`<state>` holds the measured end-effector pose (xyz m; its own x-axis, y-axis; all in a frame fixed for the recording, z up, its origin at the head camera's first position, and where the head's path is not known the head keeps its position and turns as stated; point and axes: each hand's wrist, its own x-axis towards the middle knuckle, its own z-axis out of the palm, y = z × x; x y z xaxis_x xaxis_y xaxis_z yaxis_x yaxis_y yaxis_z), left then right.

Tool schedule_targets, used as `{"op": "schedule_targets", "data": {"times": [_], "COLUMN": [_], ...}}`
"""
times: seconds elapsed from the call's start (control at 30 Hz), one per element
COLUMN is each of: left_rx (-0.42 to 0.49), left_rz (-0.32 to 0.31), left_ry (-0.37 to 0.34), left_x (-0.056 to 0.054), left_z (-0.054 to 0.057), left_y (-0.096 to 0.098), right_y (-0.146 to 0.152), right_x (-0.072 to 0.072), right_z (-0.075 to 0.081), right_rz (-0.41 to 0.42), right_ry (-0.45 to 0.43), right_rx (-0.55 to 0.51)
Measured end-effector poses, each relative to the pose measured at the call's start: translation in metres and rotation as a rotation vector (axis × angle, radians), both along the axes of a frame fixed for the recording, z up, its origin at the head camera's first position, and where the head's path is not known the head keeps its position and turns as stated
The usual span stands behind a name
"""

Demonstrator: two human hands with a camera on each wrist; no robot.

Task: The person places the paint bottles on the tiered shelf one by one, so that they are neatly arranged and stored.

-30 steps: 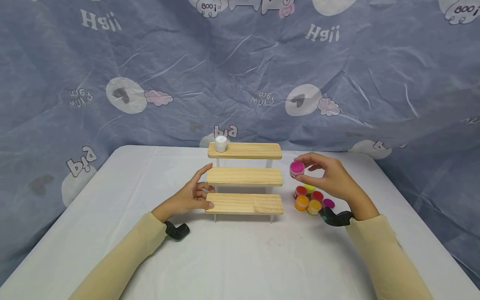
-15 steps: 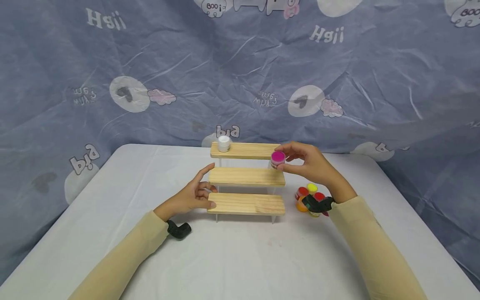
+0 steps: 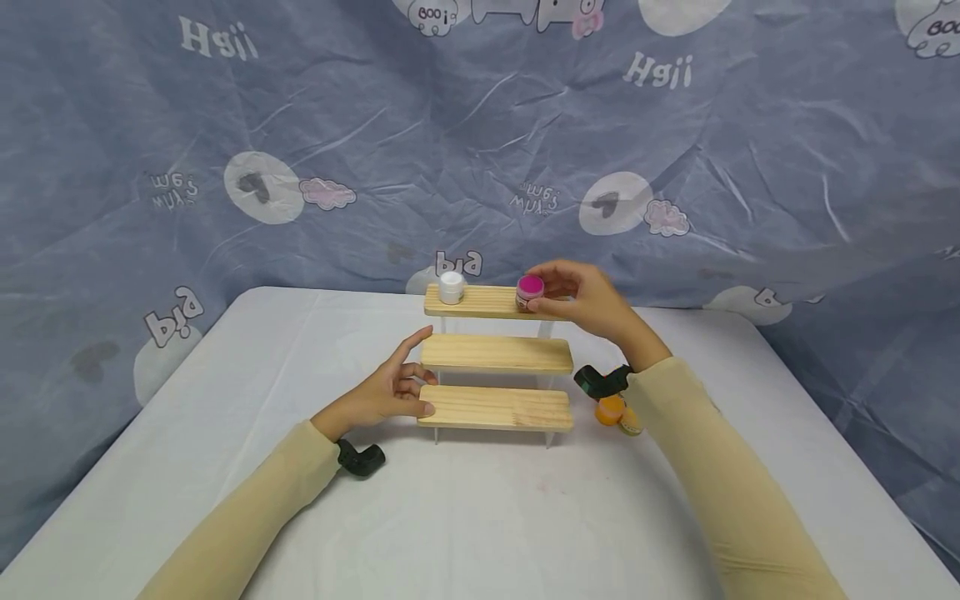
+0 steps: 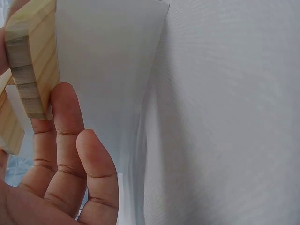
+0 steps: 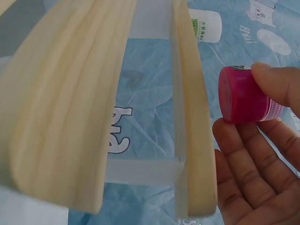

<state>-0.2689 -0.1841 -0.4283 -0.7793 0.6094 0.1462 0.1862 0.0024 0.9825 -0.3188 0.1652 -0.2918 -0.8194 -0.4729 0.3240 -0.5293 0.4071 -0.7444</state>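
A three-tier wooden display stand (image 3: 495,354) with white legs stands mid-table. My left hand (image 3: 386,392) grips the left end of its bottom board, thumb on top and index finger stretched up to the middle board. Fingertips (image 4: 68,101) show under a board (image 4: 44,61) in the left wrist view. Between thumb and fingers, my right hand (image 3: 581,300) pinches a small magenta paint jar (image 3: 529,292) at the right part of the top board. A small gap separates jar (image 5: 241,96) and board (image 5: 194,117) in the right wrist view. A white jar (image 3: 452,287) stands on the top board's left end.
An orange jar (image 3: 610,409) and a yellow jar (image 3: 630,422) sit on the white table (image 3: 480,517) right of the stand, partly behind the right wrist. My sleeve hides that area. A printed blue-grey cloth (image 3: 420,125) hangs behind the table.
My right hand has carried the magenta jar left and up, from above the loose jars to the top board. The left hand keeps its hold on the bottom board.
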Motion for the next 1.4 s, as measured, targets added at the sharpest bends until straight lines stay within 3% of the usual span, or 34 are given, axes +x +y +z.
{"op": "schedule_targets", "data": {"times": [0.53, 1.0, 1.4], "left_rx": [-0.014, -0.015, -0.01], "left_rz": [0.018, 0.03, 0.024], "left_ry": [-0.007, -0.01, -0.013], "left_x": [0.001, 0.003, 0.002], "left_z": [0.002, 0.003, 0.002], "left_y": [0.003, 0.002, 0.002], "right_y": [-0.03, -0.054, -0.054], "right_x": [-0.021, -0.02, -0.02], "right_z": [0.001, 0.0, -0.003], "right_rz": [-0.022, -0.036, -0.022], "right_ry": [-0.024, 0.007, 0.003], "right_rx": [0.082, 0.127, 0.124]}}
